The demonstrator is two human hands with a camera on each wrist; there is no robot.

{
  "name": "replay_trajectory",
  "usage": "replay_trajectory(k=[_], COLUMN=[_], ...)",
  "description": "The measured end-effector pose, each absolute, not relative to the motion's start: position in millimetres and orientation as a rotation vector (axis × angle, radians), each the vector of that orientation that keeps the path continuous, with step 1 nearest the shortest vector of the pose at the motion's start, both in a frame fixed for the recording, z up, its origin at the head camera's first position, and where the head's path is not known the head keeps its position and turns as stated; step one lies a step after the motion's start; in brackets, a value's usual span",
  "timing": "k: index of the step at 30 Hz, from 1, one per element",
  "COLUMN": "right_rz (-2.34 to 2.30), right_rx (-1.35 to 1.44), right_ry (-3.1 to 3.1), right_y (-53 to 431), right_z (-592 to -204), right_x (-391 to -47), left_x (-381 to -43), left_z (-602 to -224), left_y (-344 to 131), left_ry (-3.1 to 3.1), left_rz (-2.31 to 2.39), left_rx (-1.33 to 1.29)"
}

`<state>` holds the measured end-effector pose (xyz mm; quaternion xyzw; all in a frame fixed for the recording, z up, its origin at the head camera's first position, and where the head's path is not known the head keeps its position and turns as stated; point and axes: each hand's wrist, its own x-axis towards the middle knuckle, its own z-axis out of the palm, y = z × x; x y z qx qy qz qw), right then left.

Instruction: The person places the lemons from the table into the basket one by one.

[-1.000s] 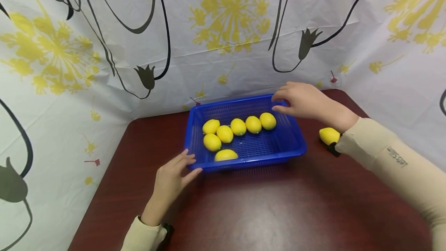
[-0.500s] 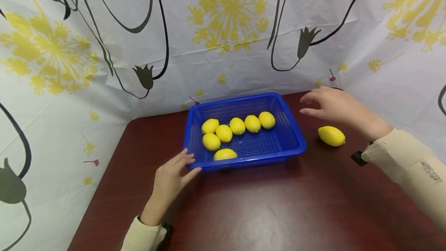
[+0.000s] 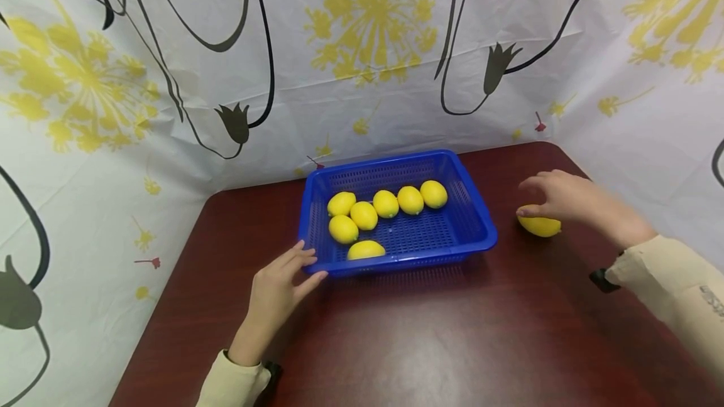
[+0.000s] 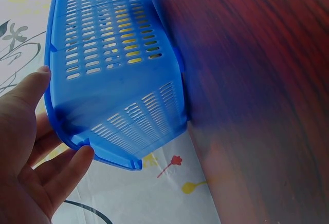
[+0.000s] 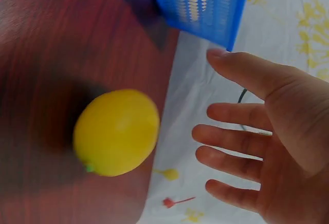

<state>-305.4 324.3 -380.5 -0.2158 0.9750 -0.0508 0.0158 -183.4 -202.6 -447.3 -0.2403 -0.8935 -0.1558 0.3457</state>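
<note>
A blue plastic basket with slotted walls stands on the table, several lemons inside it. My left hand grips its near left corner. The left wrist view has that hand's thumb on one side of the corner and its fingers on the other. Right of the basket, a single lemon lies on the table. My right hand hovers over this lemon and partly covers it in the head view. In the right wrist view its fingers are spread apart, with the loose lemon beyond their tips.
The table is dark red-brown wood with a glossy top. Behind and beside it hangs a white sheet printed with yellow flowers and dark stems.
My right hand has moved right, away from over the basket's right side, then down over the loose lemon. The left hand stays at the basket's corner.
</note>
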Motion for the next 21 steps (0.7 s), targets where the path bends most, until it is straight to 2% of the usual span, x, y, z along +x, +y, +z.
replay_trajectory(k=[6, 21], right_rz=[-0.202, -0.226], right_rx=[-0.731, -0.595], right_ry=[2.952, 2.977], right_y=[340, 351], right_z=[-401, -423], right_x=[-304, -304], left_x=[-183, -182], left_z=[-447, -447], left_y=[-203, -202], left_ry=[-2.322, -2.333], left_rz=[-0.400, -0.410], left_rx=[-0.620, -0.610])
